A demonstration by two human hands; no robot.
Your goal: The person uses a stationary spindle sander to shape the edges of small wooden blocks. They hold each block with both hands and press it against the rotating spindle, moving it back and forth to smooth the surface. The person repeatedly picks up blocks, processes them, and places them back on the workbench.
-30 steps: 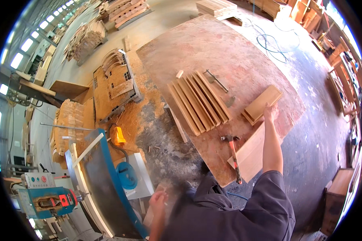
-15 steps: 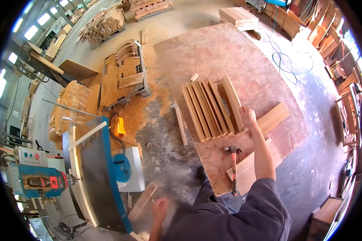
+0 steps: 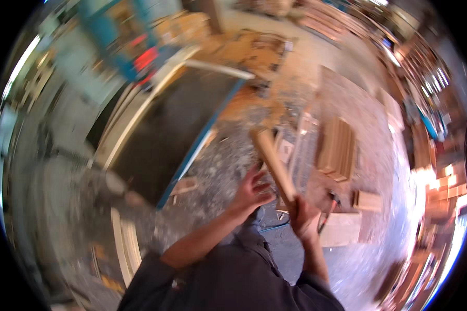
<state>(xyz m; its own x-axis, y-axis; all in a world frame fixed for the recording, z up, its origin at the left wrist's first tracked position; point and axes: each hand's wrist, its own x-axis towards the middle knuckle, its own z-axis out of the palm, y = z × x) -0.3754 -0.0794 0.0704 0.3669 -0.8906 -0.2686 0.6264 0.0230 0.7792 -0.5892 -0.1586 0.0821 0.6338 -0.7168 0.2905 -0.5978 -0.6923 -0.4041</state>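
Observation:
In my right hand (image 3: 304, 217) is a wooden board (image 3: 273, 163), gripped near its lower end and tilted up and away to the left. My left hand (image 3: 251, 196) is beside the board, fingers spread, with a gap between it and the wood. A stack of similar boards (image 3: 337, 147) lies to the right on a large reddish panel (image 3: 342, 98). Nearer me on that panel are a hammer (image 3: 329, 211), partly behind my right hand, a flat pale board (image 3: 341, 229) and a short wooden piece (image 3: 367, 200). Motion blurs much of the view.
To the left stands a dark-topped machine table (image 3: 166, 119) with a blue edge and pale wooden strips (image 3: 135, 127) along it. A teal machine with a red part (image 3: 145, 59) is behind. Long pale pieces (image 3: 125, 243) lie at lower left. Sawdust covers the floor beyond.
My view has swung left toward the machine table. The right hand has brought a board away from the row on the panel, and my left hand has come up beside it.

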